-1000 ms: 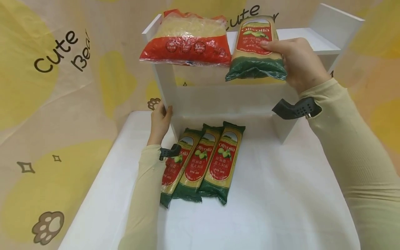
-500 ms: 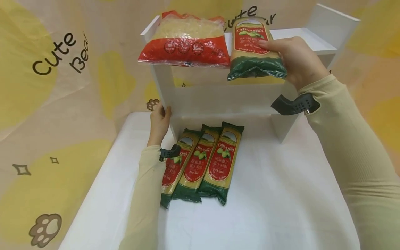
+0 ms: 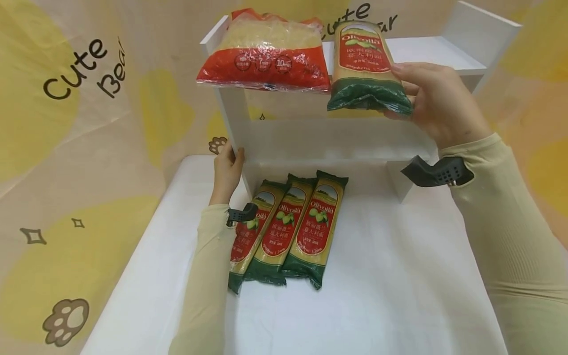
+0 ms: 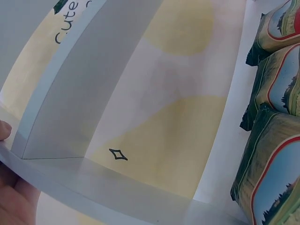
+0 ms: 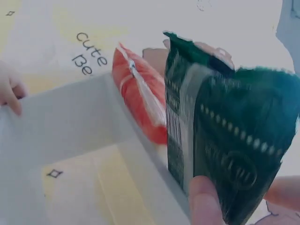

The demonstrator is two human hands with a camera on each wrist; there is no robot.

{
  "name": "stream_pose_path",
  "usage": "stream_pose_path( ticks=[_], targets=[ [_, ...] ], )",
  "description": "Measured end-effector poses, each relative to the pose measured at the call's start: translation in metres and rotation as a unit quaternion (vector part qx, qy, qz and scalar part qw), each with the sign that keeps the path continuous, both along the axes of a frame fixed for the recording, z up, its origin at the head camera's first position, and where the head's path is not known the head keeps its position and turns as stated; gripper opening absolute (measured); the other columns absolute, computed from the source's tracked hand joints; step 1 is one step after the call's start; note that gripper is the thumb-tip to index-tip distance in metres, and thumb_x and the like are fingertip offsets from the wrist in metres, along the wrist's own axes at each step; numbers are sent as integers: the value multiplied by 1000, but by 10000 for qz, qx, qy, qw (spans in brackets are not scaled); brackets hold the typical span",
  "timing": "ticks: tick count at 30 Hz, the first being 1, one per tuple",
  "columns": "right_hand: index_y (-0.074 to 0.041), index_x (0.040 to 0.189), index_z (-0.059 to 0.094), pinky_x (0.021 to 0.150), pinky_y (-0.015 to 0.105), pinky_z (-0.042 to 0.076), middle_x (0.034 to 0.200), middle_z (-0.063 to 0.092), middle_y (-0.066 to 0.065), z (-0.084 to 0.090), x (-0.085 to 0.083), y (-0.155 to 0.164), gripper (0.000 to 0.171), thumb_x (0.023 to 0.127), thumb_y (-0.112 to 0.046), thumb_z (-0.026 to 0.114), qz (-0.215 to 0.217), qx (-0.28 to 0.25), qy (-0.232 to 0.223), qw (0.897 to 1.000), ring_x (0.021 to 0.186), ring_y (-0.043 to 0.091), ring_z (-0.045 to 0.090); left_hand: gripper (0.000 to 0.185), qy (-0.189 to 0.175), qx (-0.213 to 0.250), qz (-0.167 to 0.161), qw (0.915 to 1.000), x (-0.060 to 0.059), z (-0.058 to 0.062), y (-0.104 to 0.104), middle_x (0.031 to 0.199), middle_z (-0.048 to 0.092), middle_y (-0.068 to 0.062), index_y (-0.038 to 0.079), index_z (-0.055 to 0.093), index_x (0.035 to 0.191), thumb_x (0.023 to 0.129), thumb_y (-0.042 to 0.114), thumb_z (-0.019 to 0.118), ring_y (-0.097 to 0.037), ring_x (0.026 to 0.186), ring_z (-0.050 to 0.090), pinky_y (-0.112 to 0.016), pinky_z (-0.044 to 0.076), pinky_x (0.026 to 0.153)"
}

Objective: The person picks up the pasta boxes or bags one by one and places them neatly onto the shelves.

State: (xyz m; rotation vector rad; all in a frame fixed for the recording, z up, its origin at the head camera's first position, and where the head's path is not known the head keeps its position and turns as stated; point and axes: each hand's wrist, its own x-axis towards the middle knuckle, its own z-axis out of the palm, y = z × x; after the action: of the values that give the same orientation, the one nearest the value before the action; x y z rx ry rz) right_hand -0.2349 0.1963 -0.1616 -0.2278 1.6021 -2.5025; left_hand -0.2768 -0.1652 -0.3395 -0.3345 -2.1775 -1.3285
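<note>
- On top shelf, right hand grips spaghetti pack at its green near end, thumb under the pack and fingers on its right edge; pack lies on shelf board, near end overhanging the front edge.
- Right wrist view: same pack's dark green end fills the frame, thumb pressed on it from below.
- Just left of that grip, red noodle bag lies on the same board, touching or almost touching the pack; cannot tell which.
- White shelf carries both; bare board stretches right of the hand up to the raised side panel.
- Well below-left of the grip, left hand clasps the shelf's left upright, fingers curled round its front edge; left wrist view shows only fingertips on the panel edge.
- Beside left forearm, three spaghetti packs lie side by side on white tabletop, touching each other, far ends at the shelf's foot.
- Behind all, yellow bear-print backdrop.
</note>
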Motion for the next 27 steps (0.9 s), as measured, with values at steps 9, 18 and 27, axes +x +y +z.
stream_pose_path(
  ticks=[9, 18, 27],
  targets=[
    [6, 111, 62, 67, 34, 55, 118, 56, 15, -4, 11, -5, 25, 87, -1, 65, -253, -403, 342, 9983, 89, 25, 61, 28, 17, 102, -87, 9999, 0, 0, 0, 119, 59, -27, -3, 55, 123, 98, 6, 48, -37, 106, 60, -48, 49, 85],
    [8, 109, 62, 72, 34, 54, 127, 46, 10, -3, 3, -12, 26, 84, 4, 67, -596, -600, 144, 9963, 108, 24, 51, 30, -87, 261, -117, 9996, -1, -1, 0, 121, 57, -27, -2, 54, 126, 98, 5, 48, -38, 108, 58, -50, 48, 86],
    [7, 110, 63, 68, 34, 54, 123, 52, 12, -8, 5, -11, 25, 86, 1, 66, -595, -794, 221, 9948, 100, 23, 55, 30, -158, 168, -96, 9997, 28, 26, 14, 121, 54, -32, -10, 51, 125, 97, -2, 45, -43, 110, 56, -51, 46, 89]
  ],
)
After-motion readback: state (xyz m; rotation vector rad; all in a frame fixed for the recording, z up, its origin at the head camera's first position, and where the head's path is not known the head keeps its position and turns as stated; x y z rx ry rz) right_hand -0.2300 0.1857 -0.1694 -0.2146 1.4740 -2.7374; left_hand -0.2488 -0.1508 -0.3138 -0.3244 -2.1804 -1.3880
